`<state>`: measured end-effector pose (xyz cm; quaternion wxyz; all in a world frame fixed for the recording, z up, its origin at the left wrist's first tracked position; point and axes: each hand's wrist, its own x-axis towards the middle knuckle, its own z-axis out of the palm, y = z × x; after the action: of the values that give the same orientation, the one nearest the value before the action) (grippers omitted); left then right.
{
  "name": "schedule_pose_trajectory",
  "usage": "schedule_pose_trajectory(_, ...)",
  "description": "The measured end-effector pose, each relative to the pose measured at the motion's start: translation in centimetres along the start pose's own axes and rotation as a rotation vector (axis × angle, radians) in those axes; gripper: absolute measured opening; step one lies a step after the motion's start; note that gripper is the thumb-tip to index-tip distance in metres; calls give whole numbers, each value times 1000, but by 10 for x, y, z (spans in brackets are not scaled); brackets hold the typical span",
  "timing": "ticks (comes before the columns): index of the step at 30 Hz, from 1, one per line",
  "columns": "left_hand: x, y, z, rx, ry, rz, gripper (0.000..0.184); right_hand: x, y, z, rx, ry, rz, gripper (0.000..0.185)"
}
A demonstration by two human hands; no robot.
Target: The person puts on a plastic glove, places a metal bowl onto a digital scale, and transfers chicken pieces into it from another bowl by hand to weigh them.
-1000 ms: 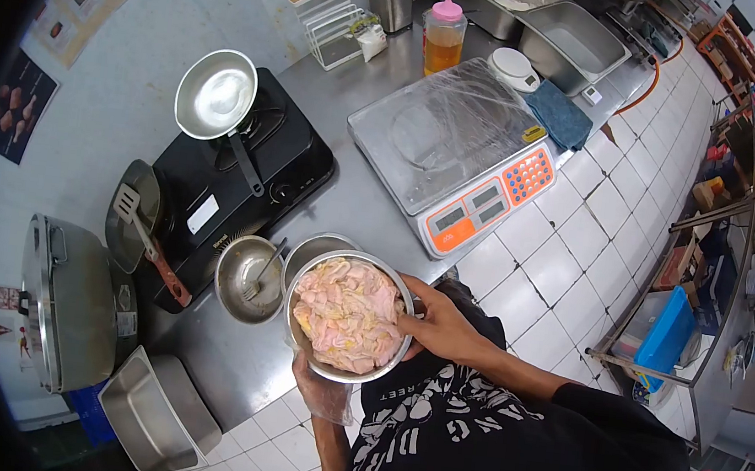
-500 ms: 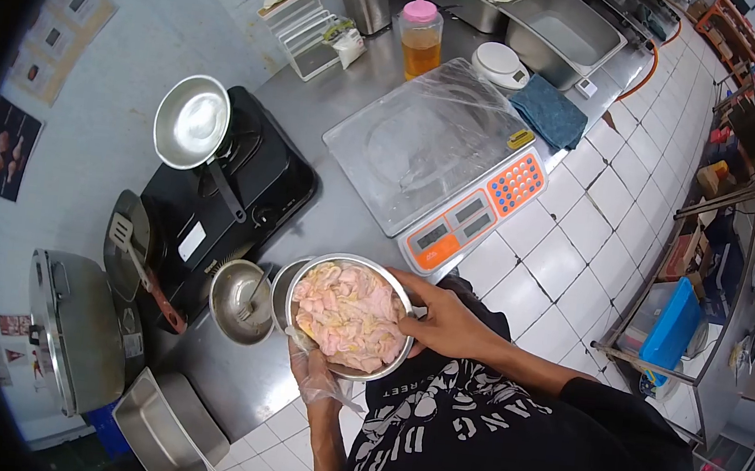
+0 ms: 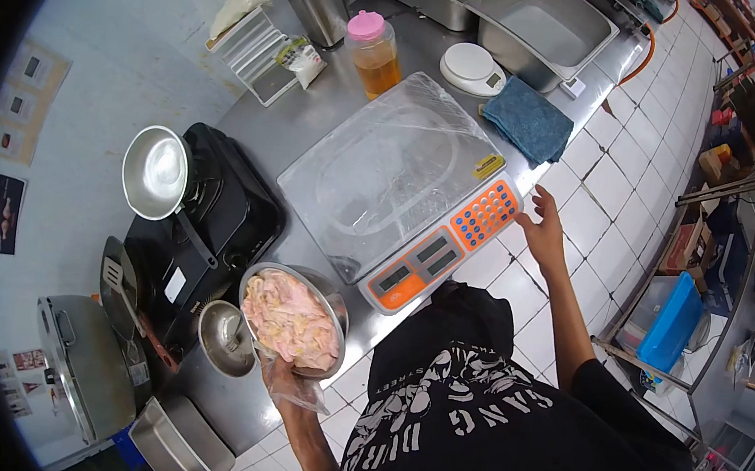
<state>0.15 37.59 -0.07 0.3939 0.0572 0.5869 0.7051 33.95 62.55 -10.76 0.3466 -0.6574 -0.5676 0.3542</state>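
Observation:
My left hand (image 3: pixel 285 380), in a clear plastic glove, grips a metal bowl (image 3: pixel 342 335) by its lower rim. Raw, pale pink pieces of meat or skin (image 3: pixel 290 318) fill the bowl, which tilts to the left. Partly hidden behind it is another metal bowl (image 3: pixel 332 293). Beside the orange keypad of a digital scale (image 3: pixel 436 251), my bare right hand (image 3: pixel 543 233) is held with its fingers apart and nothing in them. Clear plastic wrap covers the weighing plate of the scale.
A small metal bowl (image 3: pixel 227 339) with a utensil stands left of the held bowl. Behind it are a black stove (image 3: pixel 235 193) and a saucepan (image 3: pixel 156 174). A pink-lidded jug (image 3: pixel 373 56), small white scale (image 3: pixel 473 68) and blue cloth (image 3: pixel 530 118) sit beyond the large scale.
My right hand has let go of the bowl and moved up and right beside the scale's keypad. The bowl, now in my left hand alone, has shifted left and tilted.

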Motion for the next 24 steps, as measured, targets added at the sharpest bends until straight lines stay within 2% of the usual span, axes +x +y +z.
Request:
schedule_pose_trajectory(2, 11, -3, -5, -44, -37, 27, 63, 8, 12, -1, 123, -77, 104, 70)
schedule_pose_trajectory(4, 17, 0, 2, -62, -21, 10, 61, 10, -7, -2, 302, -153, 218, 73)
schedule_pose_trajectory(8, 23, 6, 28, -99, 10, -7, 58, 17, -2, 4, 328, -128, 213, 74)
schedule_pose_trajectory(13, 40, 3, 37, -92, 46, -6, 57, 24, -7, -2, 246, -203, 213, 74)
schedule_pose_trajectory(24, 78, 2, 106, -25, -61, -12, 48, 23, -5, -4, 340, -206, 304, 71)
